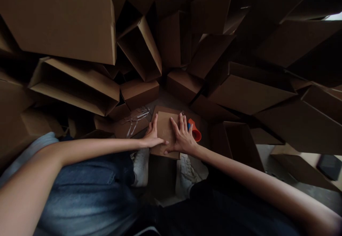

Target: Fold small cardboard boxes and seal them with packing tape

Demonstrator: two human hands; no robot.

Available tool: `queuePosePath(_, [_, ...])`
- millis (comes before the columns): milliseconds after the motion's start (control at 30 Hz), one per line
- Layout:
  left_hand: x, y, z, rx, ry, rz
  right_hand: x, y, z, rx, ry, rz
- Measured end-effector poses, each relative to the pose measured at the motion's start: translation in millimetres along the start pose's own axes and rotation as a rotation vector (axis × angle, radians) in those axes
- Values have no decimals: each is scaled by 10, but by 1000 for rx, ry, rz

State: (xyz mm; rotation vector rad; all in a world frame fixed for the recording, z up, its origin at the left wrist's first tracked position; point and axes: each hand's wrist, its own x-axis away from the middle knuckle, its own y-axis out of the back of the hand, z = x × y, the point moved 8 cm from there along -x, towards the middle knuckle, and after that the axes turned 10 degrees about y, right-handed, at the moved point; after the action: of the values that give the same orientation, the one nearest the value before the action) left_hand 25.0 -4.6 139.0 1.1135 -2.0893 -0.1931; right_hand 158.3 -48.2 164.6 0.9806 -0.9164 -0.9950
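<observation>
A flat piece of brown cardboard [164, 125], perhaps a folded box, lies in front of my shoes, on top of another cardboard piece. My left hand [153, 136] rests along its left edge, fingers stretched forward and thumb pointing inward. On its right side my right hand [184, 138] lies with fingers spread, pressing on the surface. Both hands are open. Just beyond my right hand is an orange tape dispenser [196, 133] with a bit of blue showing, partly hidden by the fingers.
Open cardboard boxes crowd the front and both sides, among them a long box [77, 82] and a large box [58, 22] at left. Thin white strips [137, 116] lie left of the cardboard. A dark object [330, 166] sits on a box at far right.
</observation>
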Motion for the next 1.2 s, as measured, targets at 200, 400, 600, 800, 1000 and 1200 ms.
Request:
queuePosePath(200, [-20, 35, -14, 15, 0, -17, -17, -9, 0, -27, -1, -9])
queuePosePath(400, [-122, 53, -6, 7, -22, 18, -30, -12, -6, -40, -51, 21])
queuePosePath(600, [-194, 61, -3, -64, -12, 90, -38, -21, -19, -69, -47, -9])
queuePosePath(800, [-190, 54, 7, -60, -8, 120, -22, -40, -44, -84, -54, -12])
queuePosePath(1000, [-228, 45, 32, -52, -20, 134, -21, -38, -49, -84, -34, -31])
queuePosePath(1200, [-222, 13, 34, -127, -22, 168, -13, -21, -37, -72, -56, -3])
